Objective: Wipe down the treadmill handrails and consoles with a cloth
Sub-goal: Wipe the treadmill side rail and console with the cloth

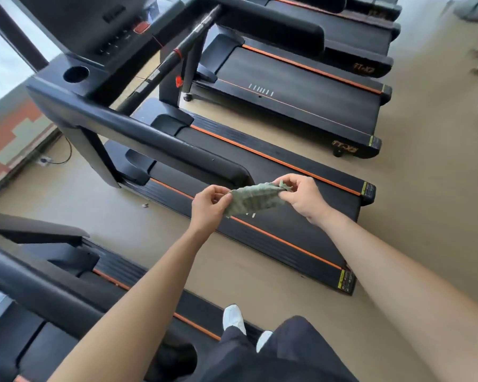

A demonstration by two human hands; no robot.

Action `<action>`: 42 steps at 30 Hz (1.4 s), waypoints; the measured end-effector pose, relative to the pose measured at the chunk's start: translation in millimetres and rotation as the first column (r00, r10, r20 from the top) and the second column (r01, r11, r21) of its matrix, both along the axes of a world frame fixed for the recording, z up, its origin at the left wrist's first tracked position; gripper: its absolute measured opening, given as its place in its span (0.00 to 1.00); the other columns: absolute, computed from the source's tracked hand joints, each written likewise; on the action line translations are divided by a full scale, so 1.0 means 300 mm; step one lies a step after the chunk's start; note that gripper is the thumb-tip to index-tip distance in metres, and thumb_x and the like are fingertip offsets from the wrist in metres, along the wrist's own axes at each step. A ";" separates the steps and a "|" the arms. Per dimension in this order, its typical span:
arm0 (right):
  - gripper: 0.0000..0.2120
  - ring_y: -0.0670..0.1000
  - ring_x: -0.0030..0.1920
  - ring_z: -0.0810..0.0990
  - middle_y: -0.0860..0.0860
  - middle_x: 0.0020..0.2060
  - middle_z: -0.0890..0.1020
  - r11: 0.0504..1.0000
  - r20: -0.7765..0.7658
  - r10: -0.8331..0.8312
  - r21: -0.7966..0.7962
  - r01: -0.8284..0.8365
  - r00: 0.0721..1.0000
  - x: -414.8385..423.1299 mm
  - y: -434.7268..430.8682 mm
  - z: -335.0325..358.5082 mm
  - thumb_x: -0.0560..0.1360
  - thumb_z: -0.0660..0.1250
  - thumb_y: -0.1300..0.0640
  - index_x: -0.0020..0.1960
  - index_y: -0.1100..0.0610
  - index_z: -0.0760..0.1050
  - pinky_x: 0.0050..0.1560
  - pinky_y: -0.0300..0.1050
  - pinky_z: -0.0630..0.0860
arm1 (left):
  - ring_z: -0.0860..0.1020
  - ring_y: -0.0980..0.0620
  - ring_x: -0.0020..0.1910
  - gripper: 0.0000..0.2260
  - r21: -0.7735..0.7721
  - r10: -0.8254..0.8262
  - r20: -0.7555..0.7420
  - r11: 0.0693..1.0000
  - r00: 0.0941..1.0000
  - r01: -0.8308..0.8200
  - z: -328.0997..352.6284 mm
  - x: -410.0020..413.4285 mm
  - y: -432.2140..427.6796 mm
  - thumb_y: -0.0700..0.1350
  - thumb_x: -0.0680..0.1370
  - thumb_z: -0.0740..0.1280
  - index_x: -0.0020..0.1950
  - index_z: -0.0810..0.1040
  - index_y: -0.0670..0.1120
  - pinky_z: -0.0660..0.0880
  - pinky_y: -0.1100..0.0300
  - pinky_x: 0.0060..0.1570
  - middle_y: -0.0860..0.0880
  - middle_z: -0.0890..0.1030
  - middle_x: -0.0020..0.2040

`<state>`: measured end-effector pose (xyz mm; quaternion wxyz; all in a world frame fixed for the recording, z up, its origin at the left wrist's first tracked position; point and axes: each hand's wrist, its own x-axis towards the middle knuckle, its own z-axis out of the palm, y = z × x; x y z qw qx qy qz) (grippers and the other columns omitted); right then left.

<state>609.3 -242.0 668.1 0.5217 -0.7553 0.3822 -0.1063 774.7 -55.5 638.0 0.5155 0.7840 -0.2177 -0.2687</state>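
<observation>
The cloth (253,201), green and crumpled, is held in the air near the middle of the view. It is stretched between both hands above the belt (342,202) of the middle treadmill and touches no machine. Far up at 11 o'clock from it stands the console (105,31) with its round cup holder (76,74). Nearer, at 10 o'clock, runs the thick black handrail (155,142), and its rounded end comes just beside the hands. The left hand (210,205), at 9 o'clock of the cloth, pinches one edge between the thumb and curled fingers. The right hand (301,197), at 3 o'clock, pinches the opposite edge in the same manner, with its other fingers loosely bent. I judge that the person pulls the cloth open to unfold or refold it, so that a wide face can meet the rail. The wiping of this machine seems not yet begun.
</observation>
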 end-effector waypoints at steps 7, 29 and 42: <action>0.04 0.50 0.44 0.84 0.55 0.43 0.86 0.995 -0.019 0.090 0.038 -0.089 0.996 0.147 -0.117 -0.016 0.76 0.73 0.60 0.50 0.54 0.85 0.46 0.47 0.82 | 0.83 0.55 0.41 0.02 0.038 0.103 -0.004 0.994 0.995 -0.103 -0.043 0.079 -0.106 0.47 0.78 0.72 0.46 0.84 0.53 0.81 0.52 0.48 0.53 0.85 0.39; 0.02 0.49 0.44 0.78 0.42 0.38 0.78 0.694 -0.247 0.692 -0.030 -0.720 0.678 0.595 -0.449 -0.240 0.74 0.71 0.53 0.46 0.49 0.82 0.46 0.42 0.71 | 0.71 0.45 0.52 0.03 0.318 0.650 0.488 0.489 0.582 -0.812 -0.071 0.048 -0.415 0.49 0.78 0.73 0.49 0.83 0.51 0.71 0.53 0.54 0.47 0.72 0.50; 0.21 0.46 0.57 0.79 0.49 0.59 0.80 0.585 0.074 0.802 0.107 -0.804 0.593 0.491 -0.400 -0.218 0.73 0.74 0.64 0.65 0.57 0.78 0.56 0.34 0.77 | 0.81 0.58 0.61 0.17 0.143 0.884 0.078 0.448 0.461 -0.882 -0.077 -0.123 -0.528 0.39 0.78 0.73 0.67 0.80 0.45 0.78 0.61 0.62 0.49 0.82 0.64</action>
